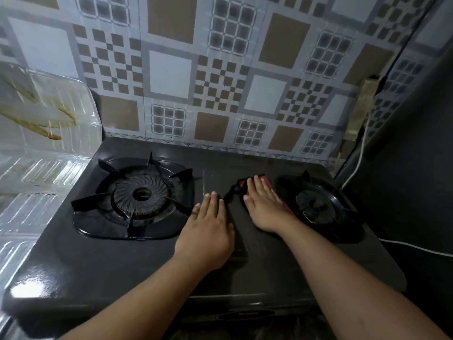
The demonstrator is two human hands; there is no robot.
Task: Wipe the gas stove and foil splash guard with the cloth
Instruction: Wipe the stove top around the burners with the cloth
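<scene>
Where the black two-burner gas stove fills the frame, both bare hands are laid flat on its central panel between the burners. The right hand is pressed palm-down, fingers extended and close together, upon a red and dark cloth, which is seen only at the fingertips and along the hand's outer edge; no pinch is formed, the cloth being held under the flat palm. The left hand is rested open on the bare stove surface just beside the right, fingers together, nothing held. The left burner with its black pronged pan support is shown to the left of the hands; the right burner lies just beside the cloth. A crinkled silver foil splash guard, stained brown, is stood along the stove's left side. A patterned grey and brown tiled wall is recorded behind, and a white cable at right.
</scene>
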